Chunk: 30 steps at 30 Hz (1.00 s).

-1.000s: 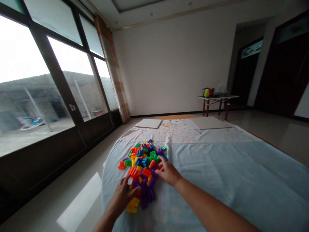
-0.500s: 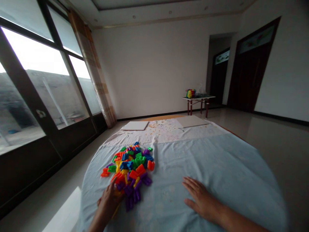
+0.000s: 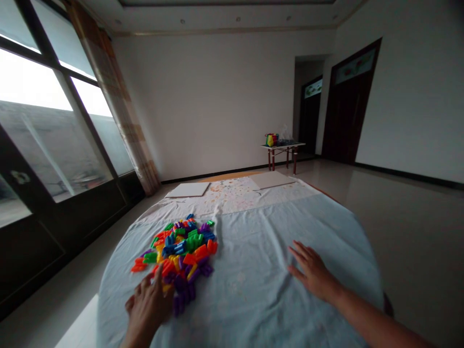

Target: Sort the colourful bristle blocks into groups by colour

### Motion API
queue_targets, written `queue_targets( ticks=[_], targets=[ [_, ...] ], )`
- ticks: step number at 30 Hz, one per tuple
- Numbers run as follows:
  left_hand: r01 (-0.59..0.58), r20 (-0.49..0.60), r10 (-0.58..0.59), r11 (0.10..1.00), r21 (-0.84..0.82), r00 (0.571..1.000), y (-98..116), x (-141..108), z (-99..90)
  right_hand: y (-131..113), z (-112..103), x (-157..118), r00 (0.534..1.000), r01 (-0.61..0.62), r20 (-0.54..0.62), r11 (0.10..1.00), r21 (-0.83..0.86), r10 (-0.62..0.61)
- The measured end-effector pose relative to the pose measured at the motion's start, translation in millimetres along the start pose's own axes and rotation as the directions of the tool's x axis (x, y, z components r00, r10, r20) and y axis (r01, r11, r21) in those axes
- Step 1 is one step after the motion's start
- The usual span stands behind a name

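Glossy, chunky plastic blocks (image 3: 181, 247) in mixed colours lie heaped at nine o'clock on a wrinkled pale-blue cloth (image 3: 253, 270). At eight o'clock, the left hand (image 3: 149, 297) bends over their near edge; whether its fingers grip any is unclear. At four, the right hand (image 3: 314, 271) spreads its fingers wide, palm down. At one o'clock beyond, a clear bag's (image 3: 285, 135) contents are indistinct.

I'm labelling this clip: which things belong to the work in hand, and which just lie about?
At work:
- multicoloured plastic blocks, at the left hand
- blue cloth, under the open right hand

Lying about:
- white board
- greyish board
- side table
- plastic bag
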<state>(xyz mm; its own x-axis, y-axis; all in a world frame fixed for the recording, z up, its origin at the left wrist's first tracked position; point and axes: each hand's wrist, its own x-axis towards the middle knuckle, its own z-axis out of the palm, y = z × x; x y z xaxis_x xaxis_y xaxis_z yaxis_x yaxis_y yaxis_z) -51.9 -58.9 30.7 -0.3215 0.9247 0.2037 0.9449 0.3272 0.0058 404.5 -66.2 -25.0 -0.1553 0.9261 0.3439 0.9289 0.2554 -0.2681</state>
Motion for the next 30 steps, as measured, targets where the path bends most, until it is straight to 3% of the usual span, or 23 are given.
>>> queue_targets(
  ticks=[3, 5, 8, 11, 14, 17, 20, 25, 28, 30],
  targets=[
    [-0.031, -0.115, 0.032, 0.999, 0.008, 0.993, 29, -17, -9.9, 55, -5, 0, 0.983, -0.182, -0.028, 0.971, -0.158, 0.180],
    [-0.185, -0.149, 0.181, 0.983, -0.013, 0.972, 60, -34, -9.6, 86, -6, -4, 0.955, -0.293, -0.026, 0.927, -0.233, 0.296],
    [-0.466, -0.063, 0.462, 0.873, -0.144, 0.885, 106, -63, -0.8, 116, -3, -15, 0.921, -0.372, 0.006, 0.884, -0.283, 0.389],
    [-0.548, 0.099, 0.585, 0.798, -0.252, 0.805, 135, -84, 10.3, 127, 2, -24, 0.920, -0.367, 0.026, 0.882, -0.296, 0.392],
    [-0.598, 0.184, 0.661, 0.743, -0.300, 0.728, 140, -93, 18.9, 130, 5, -29, 0.922, -0.360, 0.030, 0.883, -0.302, 0.386],
    [-0.643, 0.162, 0.712, 0.692, -0.330, 0.683, 134, -95, 24.2, 132, 5, -31, 0.917, -0.371, 0.029, 0.875, -0.310, 0.398],
    [-0.650, 0.150, 0.719, 0.683, -0.334, 0.678, 130, -95, 24.4, 132, 3, -34, 0.901, -0.401, 0.031, 0.858, -0.321, 0.433],
    [-0.626, 0.219, 0.714, 0.693, -0.357, 0.665, 130, -91, 23.5, 127, -2, -36, 0.891, -0.411, 0.051, 0.851, -0.328, 0.450],
    [-0.630, 0.210, 0.726, 0.678, -0.379, 0.655, 128, -87, 35.0, 123, -5, -36, 0.891, -0.412, 0.056, 0.853, -0.321, 0.451],
    [-0.634, 0.169, 0.721, 0.679, -0.370, 0.673, 128, -85, 46.9, 121, -5, -36, 0.892, -0.414, 0.050, 0.856, -0.309, 0.449]
  ],
)
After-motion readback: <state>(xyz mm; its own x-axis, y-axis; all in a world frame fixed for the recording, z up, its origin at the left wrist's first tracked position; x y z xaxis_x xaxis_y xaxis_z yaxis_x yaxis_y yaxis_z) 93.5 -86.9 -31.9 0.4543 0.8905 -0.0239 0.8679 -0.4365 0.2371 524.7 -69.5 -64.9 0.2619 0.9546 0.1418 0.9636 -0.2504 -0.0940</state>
